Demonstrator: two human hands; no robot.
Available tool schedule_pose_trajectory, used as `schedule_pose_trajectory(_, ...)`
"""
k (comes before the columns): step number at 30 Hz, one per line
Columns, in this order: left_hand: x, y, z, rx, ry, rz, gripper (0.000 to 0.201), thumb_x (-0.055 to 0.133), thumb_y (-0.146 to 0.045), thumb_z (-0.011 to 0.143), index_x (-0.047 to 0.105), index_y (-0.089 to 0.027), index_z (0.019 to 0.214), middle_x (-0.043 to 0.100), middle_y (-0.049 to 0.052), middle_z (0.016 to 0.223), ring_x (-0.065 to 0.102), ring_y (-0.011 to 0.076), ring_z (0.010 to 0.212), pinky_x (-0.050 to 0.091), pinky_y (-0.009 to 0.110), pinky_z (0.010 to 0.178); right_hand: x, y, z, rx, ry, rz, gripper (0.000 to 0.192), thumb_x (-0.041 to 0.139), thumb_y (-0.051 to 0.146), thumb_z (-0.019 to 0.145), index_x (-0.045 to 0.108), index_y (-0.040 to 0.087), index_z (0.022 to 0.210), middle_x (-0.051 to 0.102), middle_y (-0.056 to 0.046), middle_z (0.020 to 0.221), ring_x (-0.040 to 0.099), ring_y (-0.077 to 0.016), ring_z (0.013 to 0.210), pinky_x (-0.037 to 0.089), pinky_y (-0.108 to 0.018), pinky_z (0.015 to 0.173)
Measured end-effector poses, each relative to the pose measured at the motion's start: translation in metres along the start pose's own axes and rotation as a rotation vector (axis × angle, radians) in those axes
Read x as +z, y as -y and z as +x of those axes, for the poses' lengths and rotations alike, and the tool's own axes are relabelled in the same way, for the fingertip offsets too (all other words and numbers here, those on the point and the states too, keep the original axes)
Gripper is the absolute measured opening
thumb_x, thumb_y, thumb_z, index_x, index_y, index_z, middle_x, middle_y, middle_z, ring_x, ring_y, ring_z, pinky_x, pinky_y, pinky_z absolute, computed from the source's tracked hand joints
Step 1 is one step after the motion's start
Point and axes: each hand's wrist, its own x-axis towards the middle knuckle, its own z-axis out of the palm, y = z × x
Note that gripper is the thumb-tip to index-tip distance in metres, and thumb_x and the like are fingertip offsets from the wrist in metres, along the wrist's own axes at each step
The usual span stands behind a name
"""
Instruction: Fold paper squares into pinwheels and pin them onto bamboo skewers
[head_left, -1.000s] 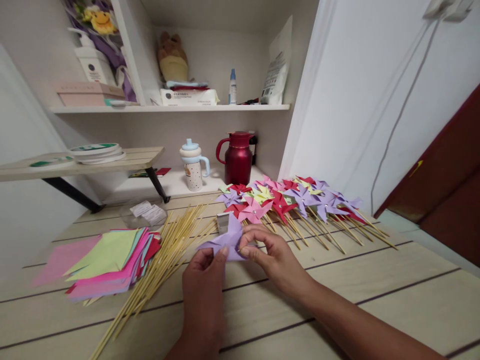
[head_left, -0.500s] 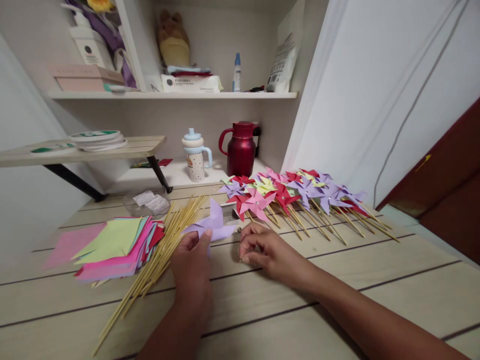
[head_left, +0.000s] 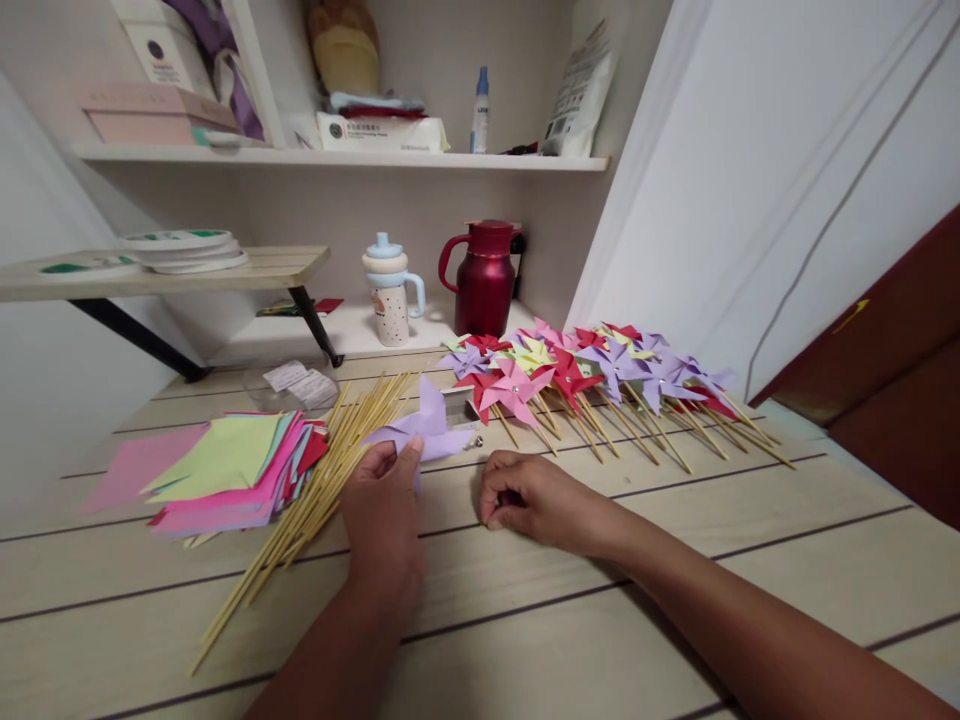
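Note:
A lilac paper pinwheel head point(head_left: 431, 425) is pinched between the thumb and fingers of my left hand point(head_left: 382, 500), just above the table. My right hand point(head_left: 529, 500) rests on the tabletop with its fingers curled together; whatever they hold, if anything, is hidden. Between the hands and slightly beyond them lies a little cluster of small shiny metal pieces point(head_left: 478, 441), too small to make out. Left of my left hand is a bundle of thin wooden sticks point(head_left: 330, 480). Finished pinwheels on sticks point(head_left: 574, 380) lie in a heap beyond my right hand.
Colored paper sheets point(head_left: 225, 465) are stacked at the left, by a clear container point(head_left: 296, 385) with labels. A small raised stand point(head_left: 285, 262) carries round white discs. At the back stand a patterned cup point(head_left: 390, 300) and a red jug point(head_left: 486, 285), under a shelf point(head_left: 345, 160).
My right hand has drawn back slightly toward me, away from the small metal pieces. The left hand still holds the pinwheel head. The camera has tipped downward a little.

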Motion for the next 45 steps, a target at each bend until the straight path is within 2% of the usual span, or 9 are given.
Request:
schedule_pose_trajectory(8,0.000,0.001,0.001,0.011,0.007,0.007,0.023,0.078,-0.030,0.058,0.058,-0.017,0.060,0.047,-0.008,0.055,0.039,0.0081,0.053,0.028,0.021,0.051,0.002,0.000,-0.001,-0.008,-0.013,-0.026,0.020,0.062,0.001,0.074,0.071,0.019,0.077,0.065,-0.002,0.083,0.061,-0.0129,0.072,0.046,-0.023,0.067)
schedule_pose_trajectory(19,-0.002,0.008,0.003,-0.028,0.053,-0.041,0.026,0.077,-0.033,0.060,0.056,-0.018,0.063,0.050,-0.008,0.056,0.043,0.0093,0.055,0.031,0.023,0.054,0.010,0.001,-0.001,0.029,-0.043,0.160,0.010,0.075,0.017,0.074,0.073,0.019,0.084,0.065,-0.001,0.080,0.057,-0.0114,0.065,0.045,-0.021,0.060)
schedule_pose_trajectory(23,-0.002,0.005,0.001,-0.013,0.065,-0.032,0.026,0.077,-0.031,0.060,0.054,-0.018,0.061,0.048,-0.008,0.056,0.041,0.0087,0.054,0.030,0.022,0.054,0.016,0.004,0.002,-0.002,-0.045,0.156,0.003,0.071,0.021,0.080,0.073,0.019,0.078,0.067,-0.002,0.079,0.059,-0.0131,0.067,0.047,-0.023,0.064)
schedule_pose_trajectory(26,-0.002,0.003,0.000,-0.001,0.083,-0.015,0.027,0.076,-0.030,0.061,0.053,-0.018,0.059,0.047,-0.008,0.056,0.038,0.0079,0.053,0.029,0.022,0.052,0.017,0.005,0.003,0.019,-0.068,0.057,0.011,0.065,0.016,0.082,0.072,0.019,0.074,0.068,-0.002,0.077,0.061,-0.0142,0.070,0.046,-0.024,0.067)
schedule_pose_trajectory(28,-0.002,0.002,-0.001,-0.007,0.084,-0.031,0.026,0.077,-0.030,0.061,0.054,-0.017,0.059,0.047,-0.008,0.056,0.038,0.0080,0.054,0.029,0.022,0.052,0.014,0.004,0.003,0.077,-0.035,0.036,0.011,0.063,0.014,0.081,0.072,0.019,0.075,0.069,-0.002,0.077,0.061,-0.0142,0.070,0.045,-0.024,0.066)
schedule_pose_trajectory(32,-0.001,0.001,-0.003,-0.031,0.065,-0.071,0.025,0.079,-0.030,0.057,0.059,-0.017,0.063,0.051,-0.007,0.059,0.043,0.0093,0.056,0.033,0.022,0.055,-0.001,0.000,-0.002,0.177,0.186,0.125,0.007,0.066,0.017,0.078,0.072,0.017,0.075,0.069,0.001,0.072,0.060,-0.0128,0.066,0.042,-0.021,0.061)
schedule_pose_trajectory(34,-0.001,0.000,-0.004,-0.031,0.064,-0.059,0.025,0.079,-0.031,0.057,0.059,-0.017,0.062,0.052,-0.007,0.059,0.044,0.0095,0.057,0.035,0.023,0.056,-0.007,-0.001,-0.004,0.197,0.230,0.110,0.003,0.071,0.018,0.074,0.071,0.017,0.071,0.066,0.002,0.067,0.056,-0.0115,0.062,0.040,-0.020,0.059)
schedule_pose_trajectory(39,-0.001,0.000,-0.003,-0.016,0.069,-0.027,0.026,0.079,-0.032,0.058,0.057,-0.018,0.060,0.050,-0.008,0.056,0.041,0.0089,0.054,0.032,0.023,0.054,-0.007,-0.001,-0.005,0.207,0.196,0.061,0.006,0.076,0.020,0.067,0.071,0.019,0.068,0.062,0.005,0.063,0.053,-0.0102,0.059,0.036,-0.019,0.054)
schedule_pose_trajectory(45,0.000,0.002,-0.001,-0.020,0.059,-0.042,0.025,0.080,-0.031,0.057,0.058,-0.018,0.061,0.051,-0.007,0.059,0.042,0.0090,0.056,0.033,0.022,0.055,-0.006,-0.008,-0.002,0.280,0.137,0.193,0.003,0.070,0.019,0.071,0.071,0.018,0.069,0.061,0.004,0.060,0.049,-0.0102,0.056,0.036,-0.020,0.053)
